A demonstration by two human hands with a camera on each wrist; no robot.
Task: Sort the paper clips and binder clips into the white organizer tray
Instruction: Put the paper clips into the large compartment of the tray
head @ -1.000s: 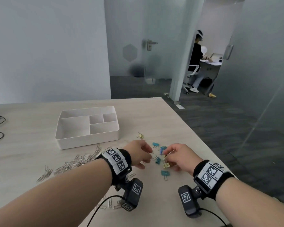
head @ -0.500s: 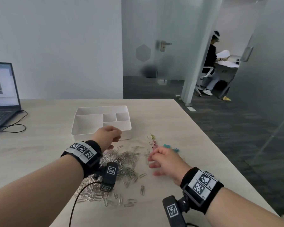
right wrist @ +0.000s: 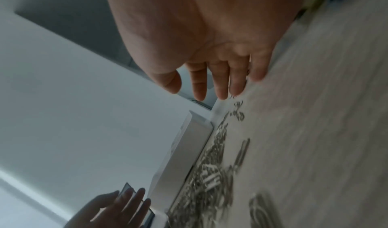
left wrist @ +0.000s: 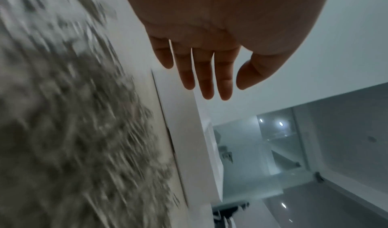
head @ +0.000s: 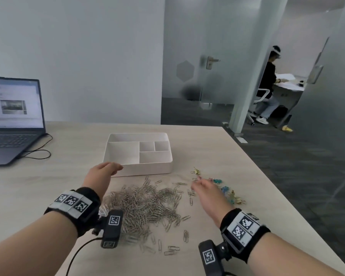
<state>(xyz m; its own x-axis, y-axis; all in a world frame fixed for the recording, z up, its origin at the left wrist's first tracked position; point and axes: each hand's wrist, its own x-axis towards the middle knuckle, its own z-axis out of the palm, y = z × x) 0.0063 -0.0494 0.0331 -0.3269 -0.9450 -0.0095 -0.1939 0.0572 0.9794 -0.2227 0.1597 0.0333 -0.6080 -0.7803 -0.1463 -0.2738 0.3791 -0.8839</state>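
The white organizer tray (head: 139, 169) stands mid-table, its compartments bare. In front of it lies a heap of silver paper clips (head: 145, 204), blurred in the left wrist view (left wrist: 73, 132) and seen in the right wrist view (right wrist: 212, 178). Coloured binder clips (head: 225, 190) are scattered to the right of the heap. My left hand (head: 103, 174) hovers by the tray's near left corner (left wrist: 178, 115), fingers (left wrist: 206, 75) straight, holding nothing. My right hand (head: 206, 191) is low over the table between heap and binder clips, fingers (right wrist: 222, 82) extended and empty.
An open laptop (head: 12, 118) with a black cable (head: 38, 152) sits at the far left of the table. The table's right edge (head: 267, 176) runs close past the binder clips. A person sits at a desk (head: 267, 86) beyond the glass partition.
The view swung left, bringing the laptop and the clip heap into sight. My left hand went from the binder clips to the tray's near corner and uncurled. My right hand let go and spread flat.
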